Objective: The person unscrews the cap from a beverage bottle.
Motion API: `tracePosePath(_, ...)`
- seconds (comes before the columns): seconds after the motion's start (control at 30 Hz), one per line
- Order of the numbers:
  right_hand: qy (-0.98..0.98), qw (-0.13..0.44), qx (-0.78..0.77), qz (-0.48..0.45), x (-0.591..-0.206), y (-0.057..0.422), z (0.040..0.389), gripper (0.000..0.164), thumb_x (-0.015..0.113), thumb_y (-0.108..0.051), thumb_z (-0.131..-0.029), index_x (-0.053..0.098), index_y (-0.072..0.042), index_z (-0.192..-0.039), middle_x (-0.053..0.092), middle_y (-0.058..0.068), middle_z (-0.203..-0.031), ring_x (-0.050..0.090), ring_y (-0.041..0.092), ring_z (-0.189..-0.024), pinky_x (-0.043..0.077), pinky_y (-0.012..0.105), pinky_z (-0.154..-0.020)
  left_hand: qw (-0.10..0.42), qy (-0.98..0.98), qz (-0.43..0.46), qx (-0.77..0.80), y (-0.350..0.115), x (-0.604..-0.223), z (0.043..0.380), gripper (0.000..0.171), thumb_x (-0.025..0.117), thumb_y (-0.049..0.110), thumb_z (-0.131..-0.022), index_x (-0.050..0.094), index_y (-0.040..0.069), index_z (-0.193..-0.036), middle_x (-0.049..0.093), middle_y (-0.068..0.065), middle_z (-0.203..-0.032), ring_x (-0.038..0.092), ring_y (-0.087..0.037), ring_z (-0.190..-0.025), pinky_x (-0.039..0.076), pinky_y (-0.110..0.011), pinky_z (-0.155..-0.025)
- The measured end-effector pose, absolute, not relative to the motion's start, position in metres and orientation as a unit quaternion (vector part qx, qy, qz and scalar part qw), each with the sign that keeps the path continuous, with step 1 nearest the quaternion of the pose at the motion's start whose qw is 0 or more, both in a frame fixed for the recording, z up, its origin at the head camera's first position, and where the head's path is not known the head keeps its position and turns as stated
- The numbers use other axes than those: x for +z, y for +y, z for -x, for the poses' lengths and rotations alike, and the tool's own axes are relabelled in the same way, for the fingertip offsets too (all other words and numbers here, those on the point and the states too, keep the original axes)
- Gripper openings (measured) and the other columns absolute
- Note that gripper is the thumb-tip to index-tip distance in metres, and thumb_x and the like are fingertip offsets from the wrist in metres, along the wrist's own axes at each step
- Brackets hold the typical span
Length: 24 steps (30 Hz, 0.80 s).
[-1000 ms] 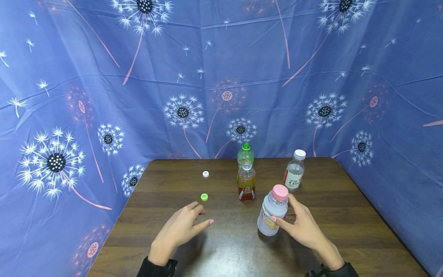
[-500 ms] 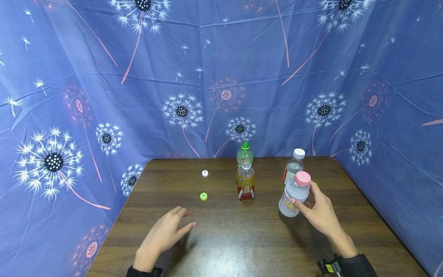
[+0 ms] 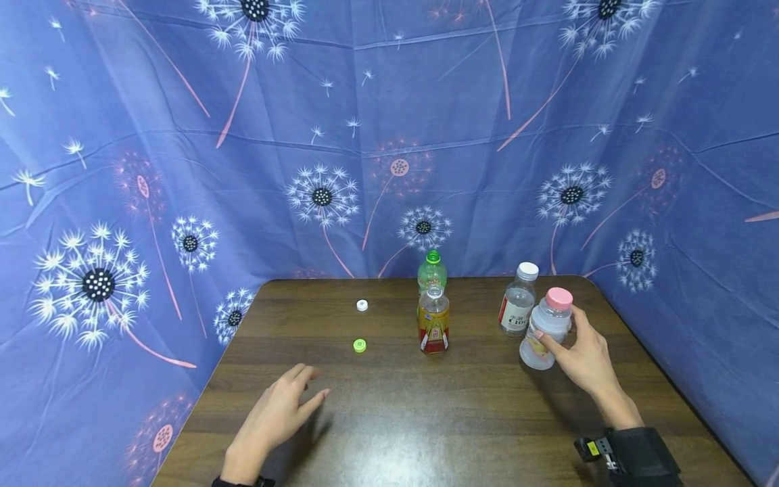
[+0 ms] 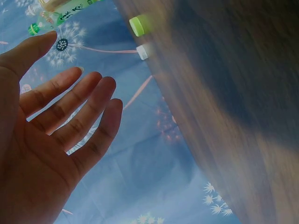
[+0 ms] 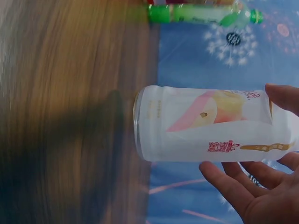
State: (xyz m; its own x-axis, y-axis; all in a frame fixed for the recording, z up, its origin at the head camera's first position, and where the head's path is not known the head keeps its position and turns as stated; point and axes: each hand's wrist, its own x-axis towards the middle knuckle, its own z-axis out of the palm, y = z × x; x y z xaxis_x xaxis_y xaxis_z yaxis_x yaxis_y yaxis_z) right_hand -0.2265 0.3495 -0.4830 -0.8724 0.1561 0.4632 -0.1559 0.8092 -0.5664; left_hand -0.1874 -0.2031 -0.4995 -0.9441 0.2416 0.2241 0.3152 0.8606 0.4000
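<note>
My right hand (image 3: 585, 358) grips a bottle with a pink cap (image 3: 544, 333) by its side, thumb in front. In the right wrist view this bottle (image 5: 205, 123) shows a white label with peach pictures. Its base is at or close to the table; I cannot tell whether it touches. Just left of it stands a white-capped bottle (image 3: 517, 308). My left hand (image 3: 270, 414) hovers over the table's left part, holding nothing. Its fingers lie spread and slightly bent in the left wrist view. A green cap (image 3: 360, 345) lies beyond it, with a white cap (image 3: 362, 306) farther back.
An uncapped bottle with a yellow and red label (image 3: 434, 328) stands mid-table. Behind it is a green bottle (image 3: 431, 272), also uncapped and partly hidden. The brown wooden table (image 3: 389, 406) ends at a blue dandelion-print cloth (image 3: 389, 101) at the back and sides.
My right hand has carried the pink-capped bottle rightward and back, beside the white-capped bottle. My left hand has drawn left and slightly toward me, away from the green cap.
</note>
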Motion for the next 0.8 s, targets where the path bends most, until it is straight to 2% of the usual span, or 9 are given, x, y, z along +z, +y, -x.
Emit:
tracePosePath(0.1, -0.919, 0.261, 0.294, 0.009, -0.487, 0.359, 0.231, 0.083, 0.084, -0.035, -0.090, 0.042, 0.000, -0.152, 0.066, 0.032, -0.116, 0.068, 0.041, -0.088, 0.050, 0.039, -0.062, 0.081, -0.962, 0.143, -0.219, -0.205, -0.500, 0.188, 0.028, 0.077, 0.031, -0.097, 0.071, 0.014, -0.118, 0.070, 0.000, -0.114, 0.071, -0.021, -0.098, 0.060, -0.032, -0.075)
tracePosePath(0.17, -0.920, 0.263, 0.291, 0.019, -0.491, 0.364, 0.234, 0.083, 0.084, -0.036, -0.089, 0.042, 0.001, -0.152, 0.065, 0.034, -0.118, 0.067, 0.047, -0.094, 0.051, 0.051, -0.067, 0.079, -0.963, 0.143, -0.215, -0.207, -0.500, 0.188, 0.028, 0.076, 0.031, -0.097, 0.071, 0.014, -0.118, 0.070, 0.000, -0.114, 0.071, -0.021, -0.098, 0.059, -0.032, -0.075)
tracePosePath(0.23, -0.920, 0.259, 0.292, 0.032, -0.494, 0.369, 0.235, 0.085, 0.082, -0.037, -0.090, 0.040, 0.001, -0.153, 0.063, 0.036, -0.122, 0.064, 0.054, -0.102, 0.050, 0.062, -0.073, 0.078, -0.963, 0.144, -0.213, -0.208, -0.500, 0.188, 0.028, 0.077, 0.031, -0.097, 0.071, 0.013, -0.118, 0.070, -0.001, -0.115, 0.071, -0.021, -0.098, 0.059, -0.032, -0.074)
tracePosePath(0.33, -0.920, 0.250, 0.298, 0.051, -0.498, 0.376, 0.237, 0.086, 0.081, -0.039, -0.091, 0.038, 0.002, -0.154, 0.060, 0.039, -0.128, 0.059, 0.061, -0.112, 0.046, 0.071, -0.082, 0.077, -0.964, 0.144, -0.211, -0.209, -0.499, 0.188, 0.030, 0.077, 0.031, -0.097, 0.071, 0.013, -0.119, 0.070, -0.002, -0.115, 0.071, -0.020, -0.097, 0.058, -0.030, -0.073)
tracePosePath(0.8, -0.921, 0.226, 0.303, 0.093, -0.501, 0.390, 0.240, 0.089, 0.073, -0.044, -0.096, 0.031, 0.008, -0.155, 0.055, 0.043, -0.130, 0.056, 0.063, -0.114, 0.046, 0.072, -0.084, 0.102, -0.962, 0.151, -0.206, -0.213, -0.505, 0.186, 0.028, 0.078, 0.030, -0.095, 0.072, 0.012, -0.116, 0.071, -0.004, -0.112, 0.072, -0.020, -0.094, 0.059, -0.033, -0.074)
